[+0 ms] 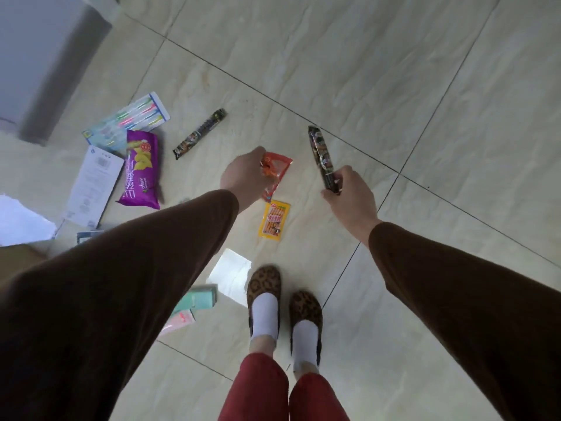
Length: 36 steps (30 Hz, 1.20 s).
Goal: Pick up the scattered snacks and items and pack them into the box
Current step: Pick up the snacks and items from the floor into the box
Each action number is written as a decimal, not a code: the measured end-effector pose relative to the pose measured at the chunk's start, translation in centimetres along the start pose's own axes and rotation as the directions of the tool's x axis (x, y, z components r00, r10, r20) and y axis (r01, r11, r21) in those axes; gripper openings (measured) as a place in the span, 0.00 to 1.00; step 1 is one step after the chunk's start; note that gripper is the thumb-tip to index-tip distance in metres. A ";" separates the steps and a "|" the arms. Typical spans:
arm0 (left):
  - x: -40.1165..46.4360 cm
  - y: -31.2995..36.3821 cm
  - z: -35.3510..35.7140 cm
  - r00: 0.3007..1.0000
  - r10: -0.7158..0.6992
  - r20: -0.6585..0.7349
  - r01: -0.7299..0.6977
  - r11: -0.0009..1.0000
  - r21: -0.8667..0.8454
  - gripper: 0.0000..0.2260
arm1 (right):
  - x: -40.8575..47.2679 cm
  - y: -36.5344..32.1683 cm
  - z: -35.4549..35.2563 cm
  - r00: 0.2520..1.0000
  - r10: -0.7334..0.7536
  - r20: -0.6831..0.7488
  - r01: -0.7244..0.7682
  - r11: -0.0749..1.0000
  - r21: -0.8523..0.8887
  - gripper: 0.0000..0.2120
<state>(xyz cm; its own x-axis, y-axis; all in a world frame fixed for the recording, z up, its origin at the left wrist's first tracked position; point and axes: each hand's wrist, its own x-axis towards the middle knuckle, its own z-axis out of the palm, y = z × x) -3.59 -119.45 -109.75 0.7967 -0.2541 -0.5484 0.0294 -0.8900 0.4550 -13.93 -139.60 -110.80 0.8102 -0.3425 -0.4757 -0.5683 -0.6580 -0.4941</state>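
Orange packet (277, 168) in left hand (243, 180)

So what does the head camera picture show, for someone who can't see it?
A person stands on a tiled floor, left hand holding a red snack packet and right hand gripping a dark snack bar; more snacks lie scattered nearby.

Both arms reach forward and down in brown sleeves, well apart from each other. The left hand (243, 177) hangs with its back upward, fingers curled under and pinching a red snack packet (277, 171) by its near edge. The right hand (349, 196) is off to the right of that packet, wrist turned slightly inward, fingers wrapped round the near end of a dark snack stick (321, 159), which points away from the body. Both feet stand close together below the red packet.
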 end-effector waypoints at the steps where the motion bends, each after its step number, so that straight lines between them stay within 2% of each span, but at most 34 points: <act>1: -1.9 0.0 -1.3 1.000 -0.019 -0.022 0.018 0.999 -0.049 0.14 | -1.4 -1.2 -0.8 1.000 -0.016 0.001 0.016 1.000 0.010 0.15; 7: -14.8 -2.4 -7.0 0.971 -0.163 -0.173 0.115 0.960 -0.255 0.13 | -11.1 -8.3 -2.8 0.992 -0.118 0.043 0.116 0.993 0.037 0.14; 14: -28.6 -8.7 -9.7 0.917 -0.362 -0.169 0.237 0.833 -0.500 0.12 | -21.7 -15.8 -0.1 0.974 -0.188 0.129 0.182 0.982 0.055 0.14; 17: -33.6 -13.1 -11.0 0.882 -0.438 -0.172 0.261 0.760 -0.595 0.11 | -25.4 -19.5 3.2 0.955 -0.235 0.178 0.234 0.972 0.029 0.15; 23: -43.6 -25.1 -14.1 0.850 -0.493 -0.183 0.219 0.648 -0.729 0.09 | -34.6 -28.1 12.4 0.920 -0.299 0.254 0.307 0.952 0.007 0.14; 28: -51.2 -35.1 -15.9 0.842 -0.507 -0.184 0.207 0.620 -0.757 0.12 | -42.6 -33.8 20.1 0.890 -0.297 0.346 0.312 0.950 0.012 0.12; 32: -55.1 -42.9 -16.9 0.792 -0.588 -0.164 0.250 0.556 -0.793 0.18 | -45.8 -38.0 26.3 0.853 -0.308 0.421 0.337 0.942 0.006 0.13; 36: -57.7 -49.1 -17.2 0.725 -0.676 -0.134 0.294 0.479 -0.827 0.16 | -47.0 -42.1 31.5 0.814 -0.339 0.471 0.404 0.914 -0.041 0.12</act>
<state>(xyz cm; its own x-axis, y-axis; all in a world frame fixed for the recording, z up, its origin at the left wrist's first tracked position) -40.64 -54.56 -88.39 0.6384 0.4677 -0.6112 0.7475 -0.1877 0.6372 -32.67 -74.67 -90.59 0.7844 0.2601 -0.5630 -0.1863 -0.7671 -0.6139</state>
